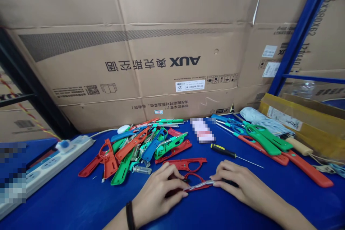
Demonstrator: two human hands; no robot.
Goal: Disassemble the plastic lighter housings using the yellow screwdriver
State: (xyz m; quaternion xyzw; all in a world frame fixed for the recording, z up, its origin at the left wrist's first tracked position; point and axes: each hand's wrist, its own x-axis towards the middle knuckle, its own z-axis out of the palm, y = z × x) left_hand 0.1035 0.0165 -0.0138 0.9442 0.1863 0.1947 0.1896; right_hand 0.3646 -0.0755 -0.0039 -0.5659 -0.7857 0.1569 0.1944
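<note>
My left hand and right hand are hiding most of the red plastic handle, a pixelated patch is masking the power strip, and blurring is obscuring the paper slip beyond them.

A red plastic scissor handle lies flat; its steel blade points right.
</note>
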